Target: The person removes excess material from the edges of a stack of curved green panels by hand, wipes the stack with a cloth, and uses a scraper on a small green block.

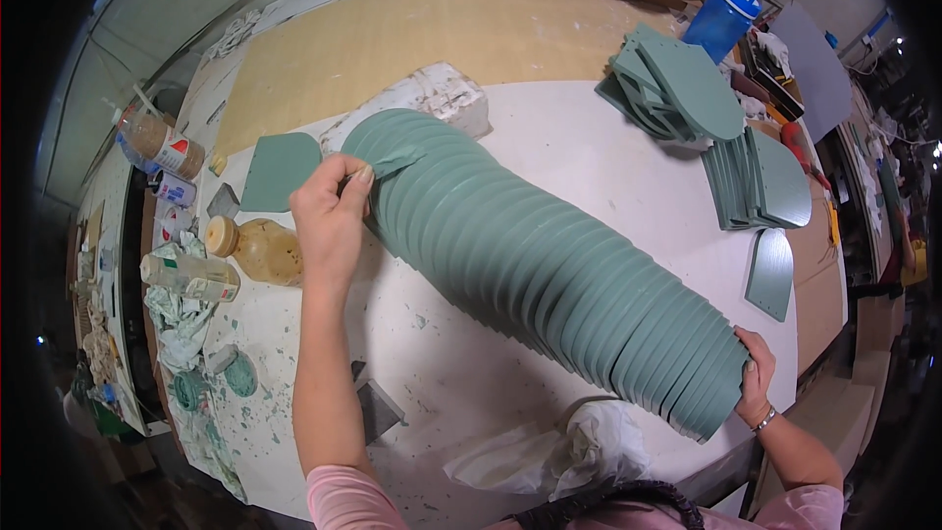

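A long row of green rounded panels (549, 255), standing on edge and pressed face to face, runs diagonally across the table. At its far left end my left hand (334, 201) is closed in a pinch on a thin, limp green piece (400, 159) that touches the panels' upper edges. Whether this piece is a cloth or a thin scraper coated in green, I cannot tell. My right hand (756, 373) grips the near right end of the row, its fingers over the last panel. A whitish block (456, 98) stands against the row's far end.
Stacked green panels (677, 88) and a blue bottle (724, 18) stand at the far right. On the left are a jar of yellowish liquid (265, 251), a clear bottle (191, 277) and a single green panel (280, 172). Crumpled white plastic (599, 447) lies near me.
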Demonstrator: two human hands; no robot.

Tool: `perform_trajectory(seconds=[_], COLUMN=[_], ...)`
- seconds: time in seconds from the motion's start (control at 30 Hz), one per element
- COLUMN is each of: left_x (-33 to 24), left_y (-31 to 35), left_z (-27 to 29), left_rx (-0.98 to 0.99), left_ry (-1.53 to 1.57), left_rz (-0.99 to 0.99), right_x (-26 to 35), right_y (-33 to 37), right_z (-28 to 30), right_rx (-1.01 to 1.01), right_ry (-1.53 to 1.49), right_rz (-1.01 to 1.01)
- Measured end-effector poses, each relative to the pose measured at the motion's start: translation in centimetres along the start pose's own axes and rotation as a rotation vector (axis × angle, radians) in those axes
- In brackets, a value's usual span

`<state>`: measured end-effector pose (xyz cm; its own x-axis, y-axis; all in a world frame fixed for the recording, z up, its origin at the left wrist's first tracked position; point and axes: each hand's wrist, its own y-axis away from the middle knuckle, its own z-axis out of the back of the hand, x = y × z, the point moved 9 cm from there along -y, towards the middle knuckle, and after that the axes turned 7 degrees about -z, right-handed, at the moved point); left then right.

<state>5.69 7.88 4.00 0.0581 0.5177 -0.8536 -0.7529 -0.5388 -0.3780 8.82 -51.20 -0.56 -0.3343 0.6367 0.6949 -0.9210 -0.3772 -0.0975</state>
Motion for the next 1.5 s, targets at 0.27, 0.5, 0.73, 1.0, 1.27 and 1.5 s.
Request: perform_trajectory(seconds=[0.27, 0.5, 0.73, 1.0, 1.27, 1.5], left_x=[0.4, 2.4, 5.0, 3.9, 3.7, 3.0], left_y=[-0.3, 2.9, 5.7, 5.2, 5.2, 5.5], left_z=[-0.2, 1.9, 1.8, 2.2, 1.9, 1.8], left_rx=[0.006, -0.085, -0.126, -0.128, -0.161, -0.144], left_ry=[0.059, 0.132, 0.242, -0.073, -0.049, -0.114], left_rz=[0.005, 0.116, 0.233, -0.002, -0.039, -0.077], right_x=[0.2, 0.6, 0.2, -0.1, -0.1, -0.2], right_y=[0.1, 0.0, 0.0, -0.1, 0.1, 0.1], right_z=[0.2, 0.2, 0.2, 0.0, 0.0, 0.0], right_rx=[-0.005, -0.013, -0.005, 0.003, -0.005, -0.014], right_ry=[0.004, 0.021, 0.008, 0.029, 0.033, 0.024], right_rz=[-0.007, 0.005, -0.007, -0.029, -0.033, -0.021])
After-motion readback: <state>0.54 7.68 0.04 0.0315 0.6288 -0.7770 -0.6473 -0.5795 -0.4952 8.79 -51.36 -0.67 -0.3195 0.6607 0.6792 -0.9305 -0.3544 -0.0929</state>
